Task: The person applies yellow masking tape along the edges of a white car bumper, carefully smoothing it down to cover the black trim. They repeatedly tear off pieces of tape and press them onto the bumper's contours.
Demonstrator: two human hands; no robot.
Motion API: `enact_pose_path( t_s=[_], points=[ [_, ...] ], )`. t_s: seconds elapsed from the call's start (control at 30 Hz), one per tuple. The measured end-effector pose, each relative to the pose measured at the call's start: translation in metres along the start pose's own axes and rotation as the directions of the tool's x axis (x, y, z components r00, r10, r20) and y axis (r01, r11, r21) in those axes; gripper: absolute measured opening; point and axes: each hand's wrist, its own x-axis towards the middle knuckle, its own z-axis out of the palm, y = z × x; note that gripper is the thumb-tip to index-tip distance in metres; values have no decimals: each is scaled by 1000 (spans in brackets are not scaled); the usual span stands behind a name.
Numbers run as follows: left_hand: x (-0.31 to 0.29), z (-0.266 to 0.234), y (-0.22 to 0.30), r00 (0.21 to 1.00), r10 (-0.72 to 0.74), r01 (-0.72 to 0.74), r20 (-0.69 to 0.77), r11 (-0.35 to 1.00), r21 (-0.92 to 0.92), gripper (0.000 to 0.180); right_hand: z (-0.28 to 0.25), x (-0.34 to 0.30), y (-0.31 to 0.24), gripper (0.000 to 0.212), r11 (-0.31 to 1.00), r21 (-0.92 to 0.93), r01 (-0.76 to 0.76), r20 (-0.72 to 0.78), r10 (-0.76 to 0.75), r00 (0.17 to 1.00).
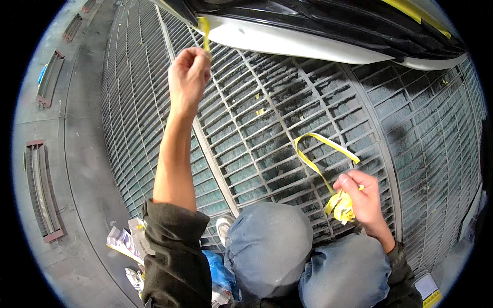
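Observation:
Up front, my left hand [190, 76] is closed in a pinch on the lower end of a short yellow tape strip [206, 35]. The strip's upper end reaches the left tip of a white and black vehicle bumper [287, 42]. Closer to my knees, my right hand [365, 199] grips a crumpled wad of yellow tape [340, 207]. From that wad a long loop of yellow tape [306, 158] curves up and over, its pale underside partly showing.
Steel floor grating [257, 133] stretches beneath everything, with small yellow scraps [260, 111] on it. Long fixtures [42, 192] lie along the left floor. Boxes and packaging [126, 242] sit beside my left sleeve, near a blue plastic bag [220, 269]. A yellow-edged item [427, 290] is at lower right.

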Motion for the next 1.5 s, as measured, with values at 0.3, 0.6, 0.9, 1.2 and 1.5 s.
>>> enact_pose_path(
  t_s=[0.3,0.6,0.9,1.2,1.5],
  points=[
    [-108,24,26,667,-212,340,714,940,-39,6,31,46,-59,53,898,-14,439,165,-431,887],
    [-99,24,9,553,-272,488,787,872,-42,12,39,50,-62,14,988,2,156,79,-155,985],
    [-10,-16,-54,946,-320,323,47,940,-113,17,18,29,-64,11,979,-42,200,95,-196,976],
    [81,-32,-76,823,186,-41,-537,962,270,19,24,3,-51,12,956,-278,91,23,-88,996],
    [101,-19,-58,884,-84,99,-460,995,9,22,29,6,-52,11,949,-313,42,75,-20,997]
  ],
)
